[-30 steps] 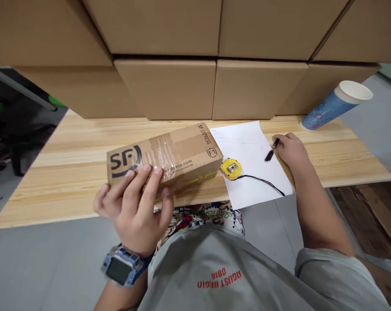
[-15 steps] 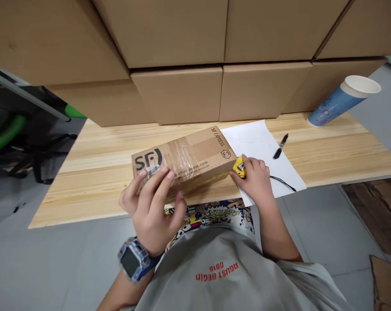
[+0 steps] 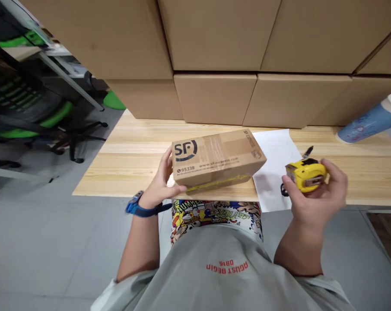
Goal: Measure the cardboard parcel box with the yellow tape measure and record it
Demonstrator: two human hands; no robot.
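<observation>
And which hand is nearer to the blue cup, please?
The right hand. It holds the yellow tape measure, nearer to the body and left of the blue cup. The left hand is much farther left, at the left end of the SF box.

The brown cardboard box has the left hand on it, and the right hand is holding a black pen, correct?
No: in the head view, the right hand holds a yellow tape measure. The left hand is on the brown cardboard box.
</observation>
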